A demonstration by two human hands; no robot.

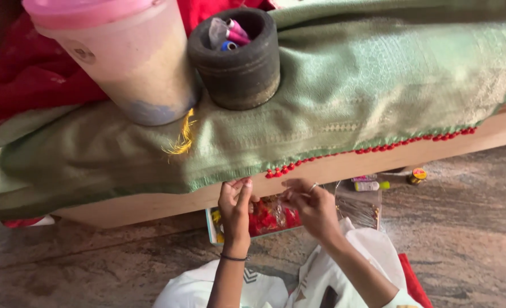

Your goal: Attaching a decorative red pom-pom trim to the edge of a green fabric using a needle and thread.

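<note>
The green cloth (pixel 344 97) lies draped over a low wooden bench (pixel 378 162), its hem hanging along the bench's front edge; a row of small red beads (pixel 372 149) trims that hem from the right end of the front edge in to near the middle, where the row stops. Just below that stopping point the left hand (pixel 236 208) pinches the hem between thumb and fingers, pinched closed on the cloth; the right hand (pixel 315 208) sits just beside it with fingertips drawn together, seemingly on a fine needle or thread, though that is too small to tell.

The step appears to be fixing the next bead to the hem; it goes well if the left hand holds the edge taut and flat against the bench's front edge, and the new bead sits touching the last one, so the line stays even; the pull should be gentle, since the weave looks fine.

Behind, on the cloth, stand a pink-lidded tub (pixel 122 57) and a dark pot of thread spools (pixel 236 57); a bag of red beads (pixel 270 219) lies on the floor beneath the hands.
</note>
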